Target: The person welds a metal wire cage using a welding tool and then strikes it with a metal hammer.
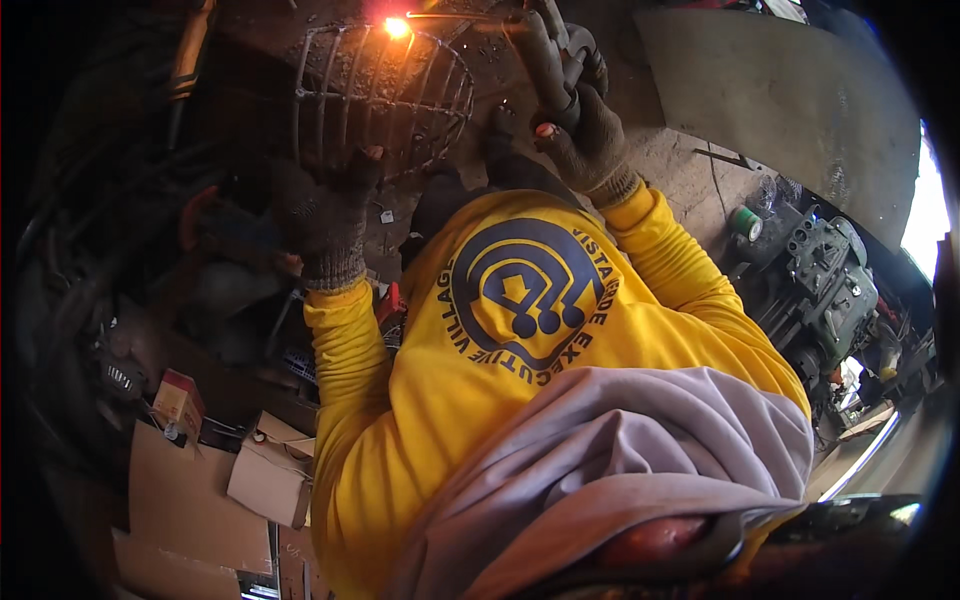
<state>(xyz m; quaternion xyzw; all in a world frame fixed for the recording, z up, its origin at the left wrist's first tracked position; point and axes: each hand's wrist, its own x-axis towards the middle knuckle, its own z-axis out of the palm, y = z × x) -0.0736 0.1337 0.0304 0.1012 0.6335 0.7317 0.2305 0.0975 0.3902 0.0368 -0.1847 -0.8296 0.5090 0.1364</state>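
The wire cage (385, 95), a rounded basket of bent steel rods, sits at the top centre of the view on a dark, gritty work surface (300, 30). A bright orange-white weld glow (397, 27) burns at the cage's upper rim, where a thin electrode rod (455, 15) reaches in from the right.

The left hand (325, 225), in a dark knitted work glove, is closed around the lower left rods of the cage, fingers curled onto the wire. The right hand (585, 135), also gloved, is clamped on the electrode holder (555, 60), a dark pistol-shaped tool raised to the upper right of the cage; the rod runs from it toward the glow.

Both forearms wear yellow long sleeves (345, 340). The yellow shirt carries a round dark-blue emblem on the chest. A grey cloth (620, 450) drapes across the lower centre of the view, with a red and black rim just under it at the bottom edge.

To the lower left lie flattened brown cardboard boxes (200, 480) and a small red-and-tan carton (180, 400). The left margin is dark, and what appears to be cables and scrap cannot be identified with confidence. At the right stands a grey-green engine block (830, 280), with a green spool (745, 222) beside it and a large flat metal sheet (790, 100) above.
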